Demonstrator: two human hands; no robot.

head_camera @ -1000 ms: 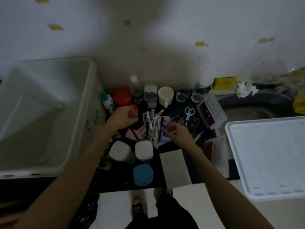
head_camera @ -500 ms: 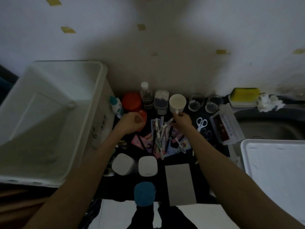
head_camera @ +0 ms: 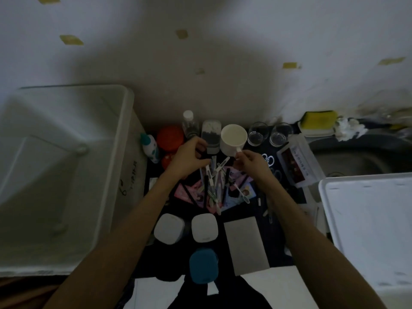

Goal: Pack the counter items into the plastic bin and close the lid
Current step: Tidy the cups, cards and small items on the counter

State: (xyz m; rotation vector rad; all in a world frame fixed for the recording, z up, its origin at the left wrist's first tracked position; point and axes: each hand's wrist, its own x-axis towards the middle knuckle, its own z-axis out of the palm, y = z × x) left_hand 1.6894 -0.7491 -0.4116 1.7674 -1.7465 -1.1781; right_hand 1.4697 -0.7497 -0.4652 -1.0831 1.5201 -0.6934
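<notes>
Bench point(head_camera: 278, 248): dark, by white wall, full of small stuff.
Bin point(head_camera: 66, 175): big clear plastic, open, on the L.
Lid point(head_camera: 370, 230): white, lies flat on the R.
R hand point(head_camera: 252, 162): fingers pinch handle of white cup point(head_camera: 233, 139).
L hand point(head_camera: 189, 159): fingers curled over pile of pens & toothbrushes point(head_camera: 214, 184); can't tell if it holds one.
Near edge: 2 white tubs point(head_camera: 204, 227), 1 blue tub point(head_camera: 202, 265).
</notes>
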